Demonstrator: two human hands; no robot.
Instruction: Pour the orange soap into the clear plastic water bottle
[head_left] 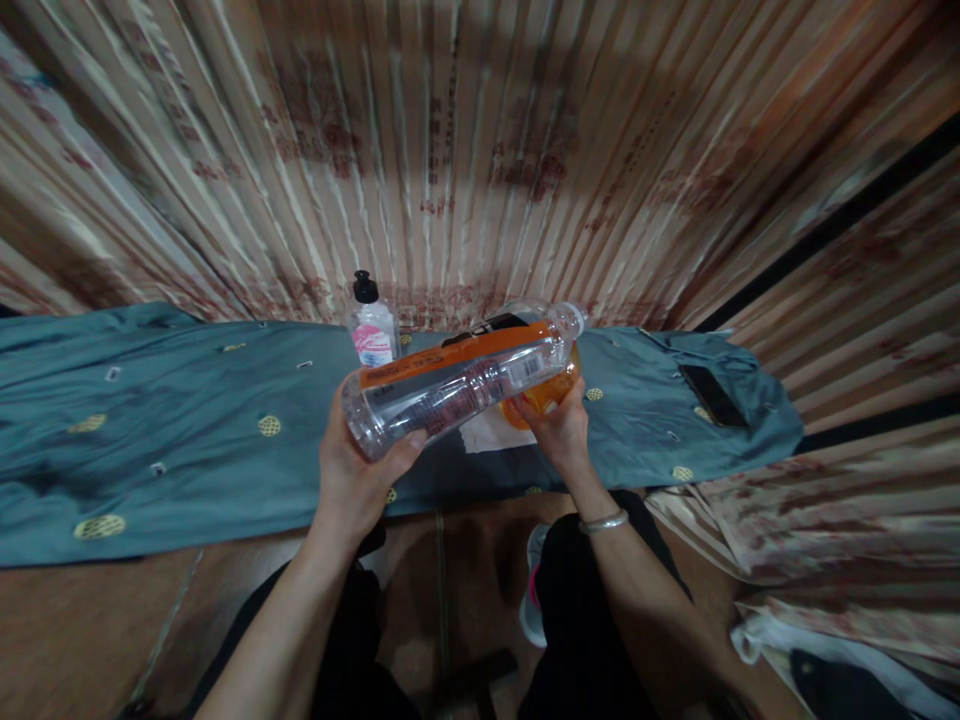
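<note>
My left hand (364, 455) is wrapped round the bottom end of a clear plastic bottle (457, 380) with an orange and black label. The bottle is tilted, its white neck end up and to the right, and I see no liquid in it. Behind that neck, my right hand (561, 425) is closed round the lower part of a clear container with orange contents (517, 412). The tilted bottle hides much of this container, so its full shape cannot be made out. A white sheet of paper or tissue (484, 435) lies below them on the cloth.
A clear bottle with a black cap and pink label (373, 330) stands at the back, left of centre. A dark phone-like slab (711, 395) lies at the right end of the blue-green cloth (187, 420). Pleated patterned curtains (420, 150) hang close behind and to the right.
</note>
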